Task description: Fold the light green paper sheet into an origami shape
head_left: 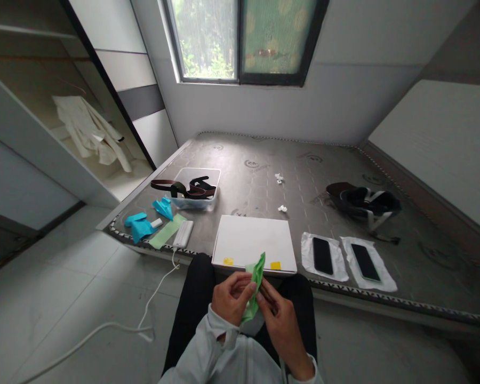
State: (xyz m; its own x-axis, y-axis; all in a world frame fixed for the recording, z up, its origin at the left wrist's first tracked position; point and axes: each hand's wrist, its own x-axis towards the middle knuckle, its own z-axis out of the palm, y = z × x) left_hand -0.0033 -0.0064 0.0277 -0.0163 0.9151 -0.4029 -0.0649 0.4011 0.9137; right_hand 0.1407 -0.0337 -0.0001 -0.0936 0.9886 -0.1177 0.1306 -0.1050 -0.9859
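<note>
Green paper (256, 288) is held upright over the person's lap, just off the near edge of the bed, pinched from both sides. It already carries several creases: the upper part rises to a narrow point and the lower part hangs folded below the fingers, so the folding looks partly done but not finished, since the shape is still loose and uneven. Two blue folded paper pieces (144, 224) lie near the left corner of the bed, beside a flat green sheet (167, 232) that has not been folded, which suggests some pieces are complete and at least one is left.

The left hand (232, 301) is curled, thumb and fingers pressed together on the left edge of the paper at its middle. The right hand (280, 317) sits slightly lower and nearer the body, its fingers closed on the right side of the paper, palm turned inward. Both wrists are bent toward each other, sleeves drawn close to the chest.

A white board (254, 242) lies at the near edge of the bed, right in front of the hands.
</note>
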